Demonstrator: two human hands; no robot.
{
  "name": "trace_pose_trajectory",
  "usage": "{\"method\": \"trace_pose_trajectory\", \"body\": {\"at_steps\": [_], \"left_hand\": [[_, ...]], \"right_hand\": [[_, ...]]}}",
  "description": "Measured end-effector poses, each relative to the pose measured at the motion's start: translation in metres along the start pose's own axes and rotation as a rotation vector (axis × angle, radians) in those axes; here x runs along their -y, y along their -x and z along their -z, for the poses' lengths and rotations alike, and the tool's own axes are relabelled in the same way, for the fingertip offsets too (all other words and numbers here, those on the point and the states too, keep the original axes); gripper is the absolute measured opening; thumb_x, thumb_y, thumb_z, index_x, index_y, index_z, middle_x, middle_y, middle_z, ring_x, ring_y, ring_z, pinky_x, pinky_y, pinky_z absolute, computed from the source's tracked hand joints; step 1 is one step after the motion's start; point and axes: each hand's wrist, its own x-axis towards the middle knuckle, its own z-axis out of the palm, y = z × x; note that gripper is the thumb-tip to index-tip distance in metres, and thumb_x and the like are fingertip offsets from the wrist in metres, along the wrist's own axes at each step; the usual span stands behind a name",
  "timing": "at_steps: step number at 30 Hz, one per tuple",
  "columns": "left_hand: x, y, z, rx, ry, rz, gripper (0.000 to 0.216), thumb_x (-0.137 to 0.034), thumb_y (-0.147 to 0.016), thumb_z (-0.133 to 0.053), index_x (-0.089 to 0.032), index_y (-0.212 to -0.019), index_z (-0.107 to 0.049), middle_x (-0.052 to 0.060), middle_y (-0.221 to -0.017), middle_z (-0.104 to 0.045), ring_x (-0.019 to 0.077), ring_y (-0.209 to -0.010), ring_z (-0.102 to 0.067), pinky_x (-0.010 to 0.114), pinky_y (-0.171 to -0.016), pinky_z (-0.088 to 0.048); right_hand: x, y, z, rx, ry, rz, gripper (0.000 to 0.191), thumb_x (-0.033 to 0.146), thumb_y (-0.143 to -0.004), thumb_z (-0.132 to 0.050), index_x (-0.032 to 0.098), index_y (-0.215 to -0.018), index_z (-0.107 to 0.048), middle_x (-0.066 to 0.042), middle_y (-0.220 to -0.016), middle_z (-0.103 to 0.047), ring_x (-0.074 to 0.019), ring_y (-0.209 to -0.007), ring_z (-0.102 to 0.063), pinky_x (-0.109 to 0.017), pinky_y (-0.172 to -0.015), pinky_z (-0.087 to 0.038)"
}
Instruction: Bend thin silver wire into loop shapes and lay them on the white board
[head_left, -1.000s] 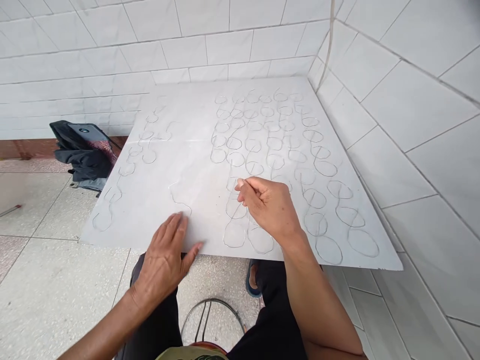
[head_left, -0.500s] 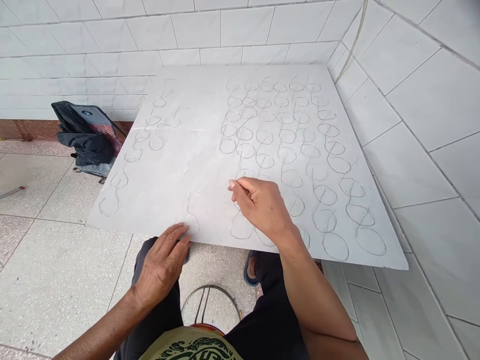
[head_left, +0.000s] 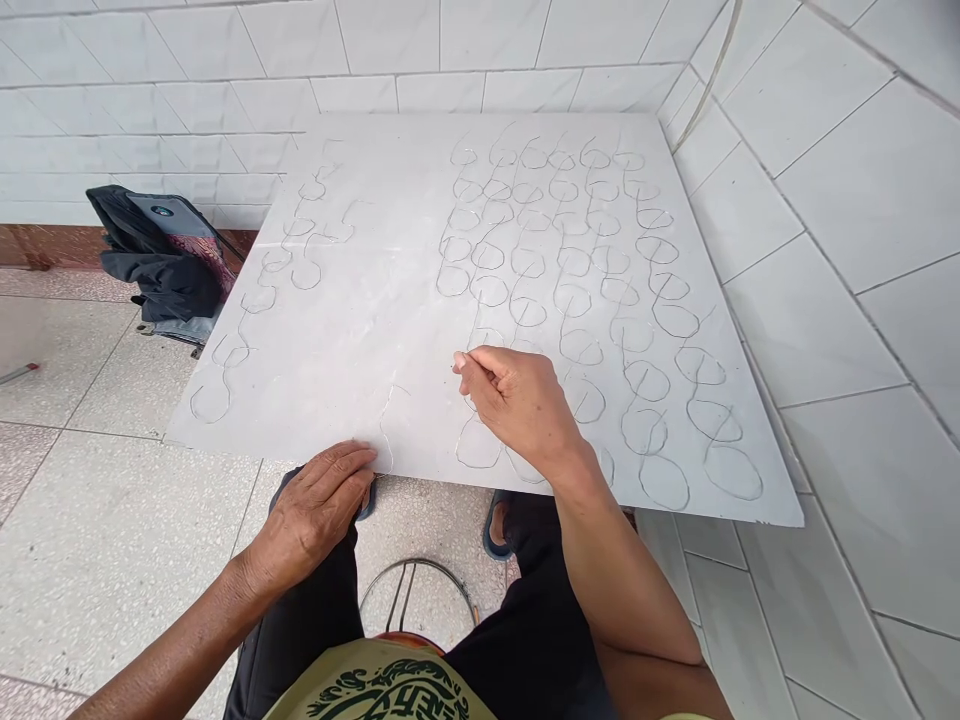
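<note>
A large white board lies before me, bearing rows of thin looped wires. My left hand is at its near edge with the fingers together. At those fingertips is the lower end of a thin bent wire, which stretches up over the board; the thumb is hidden. Over the lower left of the dense loops, my right hand is closed in a pinch. What sits between its thumb and forefinger, if anything, is too small to make out. Its fist hides some loops beneath.
More wire pieces form a sparse column along the board's left side. White tiled walls rise behind and at right. Dark clothing and a bag lie on the floor at left. A round metal-rimmed stool stands between my knees.
The thin wire at my left fingertips has turned and now shows a bent upper end. My left hand has shifted slightly left. The right hand keeps its pinch, and the whole view has shifted a little.
</note>
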Motion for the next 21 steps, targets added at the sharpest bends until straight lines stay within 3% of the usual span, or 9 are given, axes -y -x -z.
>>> {"method": "trace_pose_trajectory", "body": {"at_steps": [6, 10, 13, 15, 17, 21], "left_hand": [[-0.007, -0.005, -0.005, -0.161, 0.073, 0.037, 0.036, -0.001, -0.092, -0.066, -0.023, -0.120, -0.069, 0.009, -0.119, -0.079, 0.0246, -0.112, -0.074, 0.042, -0.099, -0.061], [-0.027, -0.019, -0.007, -0.336, 0.311, 0.243, 0.028, -0.004, -0.092, -0.069, -0.025, -0.111, -0.072, 0.006, -0.110, -0.080, 0.0229, -0.104, -0.076, 0.038, -0.088, -0.063], [-0.043, -0.037, -0.006, -0.429, 0.587, 0.482, 0.011, -0.016, -0.094, -0.072, -0.024, -0.101, -0.073, 0.005, -0.105, -0.079, 0.0231, -0.103, -0.076, 0.041, -0.093, -0.063], [-0.048, -0.050, -0.007, -0.487, 0.784, 0.646, 0.004, -0.023, -0.095, -0.074, -0.023, -0.096, -0.071, 0.005, -0.104, -0.079, 0.0226, -0.101, -0.076, 0.043, -0.099, -0.061], [-0.047, -0.061, -0.006, -0.525, 0.958, 0.771, 0.010, -0.028, -0.094, -0.076, -0.022, -0.094, -0.068, 0.005, -0.105, -0.079, 0.0219, -0.096, -0.078, 0.045, -0.102, -0.061], [-0.035, -0.074, -0.003, -0.443, 1.181, 0.894, 0.023, -0.038, -0.090, -0.079, -0.020, -0.090, -0.065, 0.008, -0.102, -0.081, 0.0256, -0.093, -0.080, 0.051, -0.101, -0.061]], "right_hand": [[0.003, 0.001, 0.002, 0.094, -0.073, -0.043, 0.051, 0.052, -0.107, -0.048, 0.021, -0.067, -0.056, -0.003, -0.070, -0.067, -0.0137, -0.058, -0.055, -0.030, -0.054, -0.036], [0.010, 0.004, 0.000, 0.343, -0.267, -0.122, 0.043, 0.050, -0.105, -0.053, 0.019, -0.078, -0.068, -0.004, -0.082, -0.075, -0.0139, -0.067, -0.066, -0.026, -0.055, -0.042], [0.015, 0.004, -0.007, 0.503, -0.462, -0.142, 0.038, 0.052, -0.105, -0.055, 0.019, -0.099, -0.074, -0.006, -0.099, -0.079, -0.0142, -0.078, -0.071, -0.025, -0.061, -0.049], [0.016, 0.004, -0.012, 0.511, -0.529, -0.125, 0.037, 0.051, -0.105, -0.054, 0.020, -0.114, -0.072, -0.007, -0.105, -0.079, -0.0140, -0.081, -0.072, -0.025, -0.064, -0.051], [0.014, 0.004, -0.015, 0.464, -0.490, -0.096, 0.034, 0.048, -0.106, -0.054, 0.022, -0.123, -0.070, -0.005, -0.104, -0.078, -0.0129, -0.078, -0.071, -0.024, -0.064, -0.050], [0.006, 0.004, -0.020, 0.275, -0.135, 0.093, 0.022, 0.037, -0.106, -0.055, 0.023, -0.112, -0.072, -0.001, -0.086, -0.073, -0.0113, -0.066, -0.059, -0.026, -0.062, -0.041]]}}
